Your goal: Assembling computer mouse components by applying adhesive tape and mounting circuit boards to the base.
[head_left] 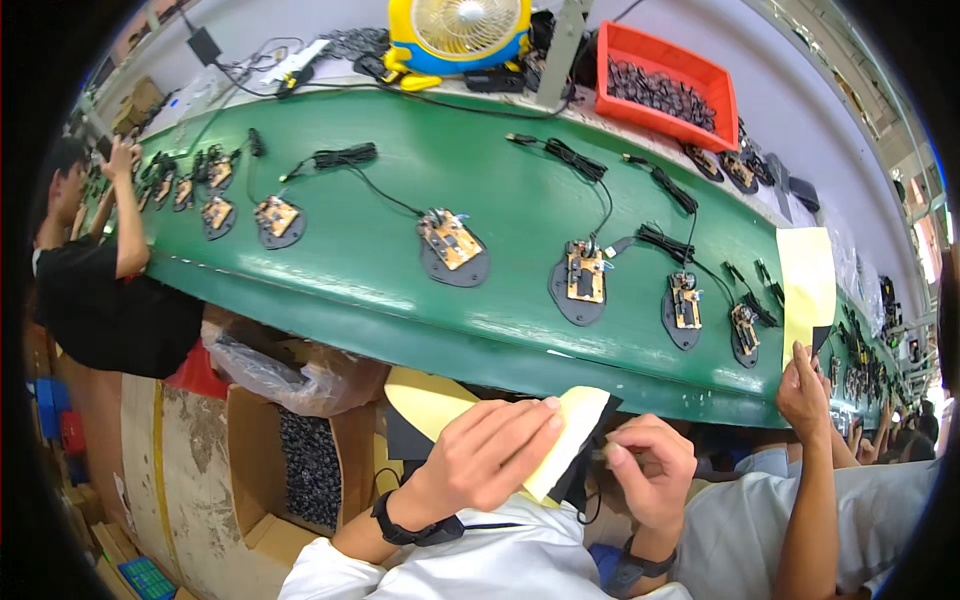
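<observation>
Both hands are raised in front of the person's body, just short of the green bench's near edge, and well apart from one another, with a yellow sheet between them. The left hand is closed on this sheet, its fingers laid together across the yellow face and pointing up and to the right; its thumb is out of sight. The right hand is curled on the opposite side, thumb and forefinger drawn together beside the sheet's dark edge; whether they pinch that edge, or anything else, cannot be told. So the sheet lies to the right of the left hand and to the left of the right one, with the left hand the nearer, being in contact. The long axis of its visible strip slants: the upper end points away to the right, toward the bench, and the lower end comes back leftward toward the white shirt. More yellow material with a black part shows left of the left hand; whether it belongs to the same sheet is hidden by that hand. Beyond the bench edge, circuit boards on dark bases rest on the green surface.
</observation>
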Demonstrator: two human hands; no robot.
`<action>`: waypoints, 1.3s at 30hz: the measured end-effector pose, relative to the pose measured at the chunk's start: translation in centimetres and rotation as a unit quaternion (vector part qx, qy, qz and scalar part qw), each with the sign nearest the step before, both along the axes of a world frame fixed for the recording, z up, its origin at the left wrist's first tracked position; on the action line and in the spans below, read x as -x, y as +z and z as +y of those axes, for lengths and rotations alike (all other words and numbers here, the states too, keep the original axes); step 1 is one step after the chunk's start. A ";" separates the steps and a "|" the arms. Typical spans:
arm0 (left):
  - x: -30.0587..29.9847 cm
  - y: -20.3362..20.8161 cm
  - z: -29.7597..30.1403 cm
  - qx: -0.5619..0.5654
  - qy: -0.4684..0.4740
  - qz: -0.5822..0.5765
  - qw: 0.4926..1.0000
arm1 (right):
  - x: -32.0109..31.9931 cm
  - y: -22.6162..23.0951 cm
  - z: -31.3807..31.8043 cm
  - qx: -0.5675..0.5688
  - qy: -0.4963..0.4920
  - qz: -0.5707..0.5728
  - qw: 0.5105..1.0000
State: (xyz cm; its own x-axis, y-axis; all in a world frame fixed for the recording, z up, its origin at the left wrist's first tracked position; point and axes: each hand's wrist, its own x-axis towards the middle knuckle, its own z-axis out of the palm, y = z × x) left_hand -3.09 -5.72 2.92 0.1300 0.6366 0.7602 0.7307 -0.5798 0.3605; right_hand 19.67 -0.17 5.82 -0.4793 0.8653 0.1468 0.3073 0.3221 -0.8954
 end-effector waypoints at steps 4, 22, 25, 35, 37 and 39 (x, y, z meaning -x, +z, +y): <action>-0.1 0.0 0.4 0.004 0.010 0.069 0.998 | 2.4 -0.4 0.9 0.062 -0.031 0.199 0.978; 1.4 -0.5 0.7 0.049 -0.018 -0.093 0.994 | 4.3 -1.1 2.9 0.227 0.035 0.256 0.939; 1.3 -0.6 0.5 0.076 -0.039 -0.198 0.976 | 5.3 -1.1 3.4 0.137 0.048 0.253 0.957; 3.8 1.8 -0.5 0.257 -0.065 -0.377 0.887 | 8.4 2.2 8.1 -0.149 0.224 0.161 0.950; 3.9 2.0 -0.4 0.220 -0.051 -0.383 0.896 | 9.3 2.9 7.7 -0.138 0.202 0.162 0.956; 4.0 2.2 -0.7 0.231 -0.032 -0.378 0.896 | 9.5 3.2 7.9 -0.151 0.216 0.149 0.953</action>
